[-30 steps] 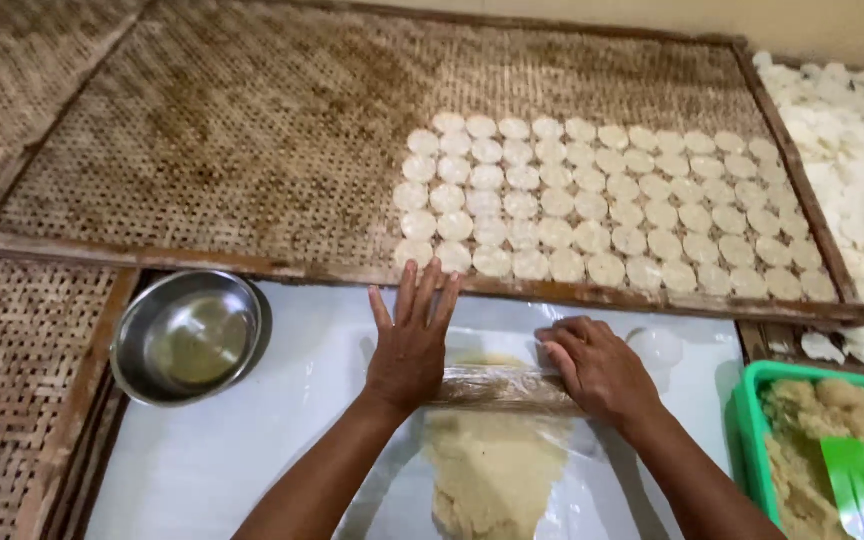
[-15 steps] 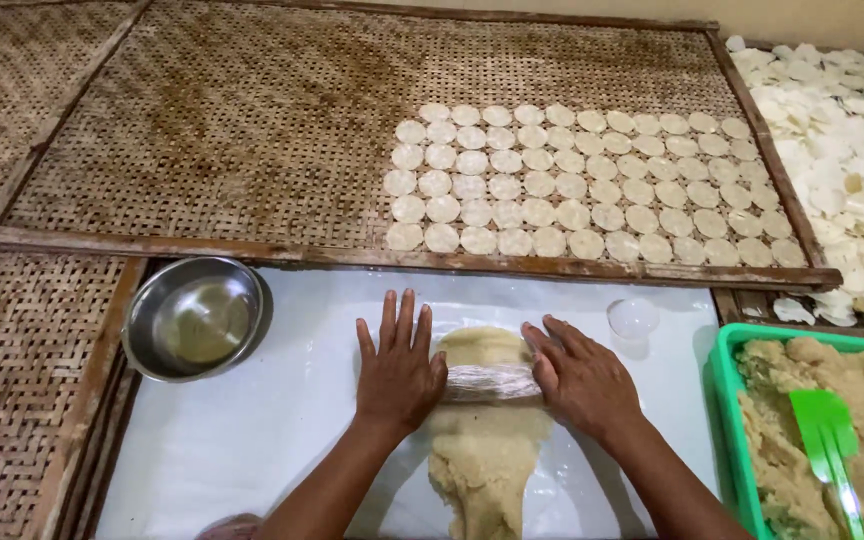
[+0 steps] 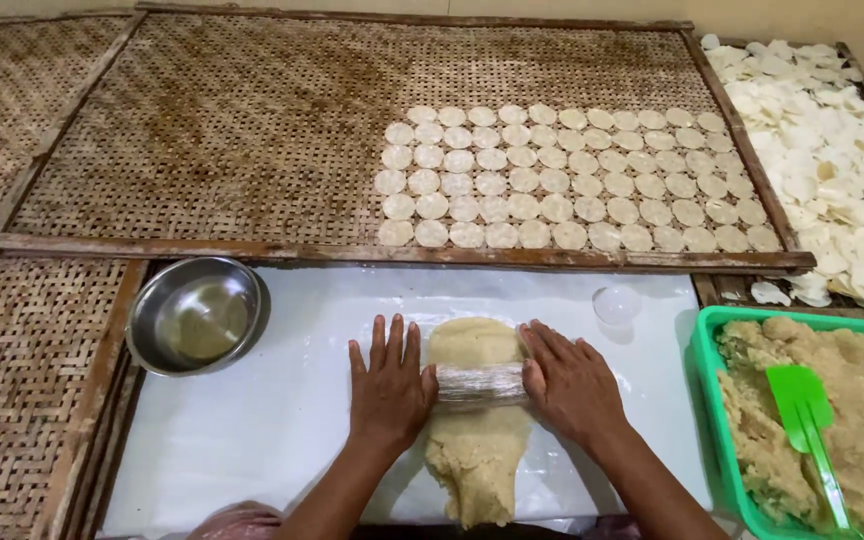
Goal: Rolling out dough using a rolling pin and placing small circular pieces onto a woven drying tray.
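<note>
A flattened strip of pale beige dough [image 3: 476, 440] lies on a white plastic sheet [image 3: 272, 420]. Across its middle sits a clear-wrapped rolling pin [image 3: 480, 385]. My left hand [image 3: 389, 388] presses flat on the pin's left end, fingers spread. My right hand [image 3: 572, 383] presses on its right end the same way. Both palms rest on top of the roller rather than gripping around it.
A steel bowl [image 3: 197, 315] with liquid stands at the left. A green tub [image 3: 727, 440] of dough with a green spatula [image 3: 807, 425] is at the right. Beyond lies a woven bamboo tray [image 3: 212, 130] carrying rows of thin round discs [image 3: 562, 180]; loose white chips [image 3: 832, 170] are piled far right. A small clear round cutter [image 3: 617, 303] lies nearby.
Both hands and the rolling pin have moved back toward me along the dough, leaving more flattened dough showing beyond the pin.
</note>
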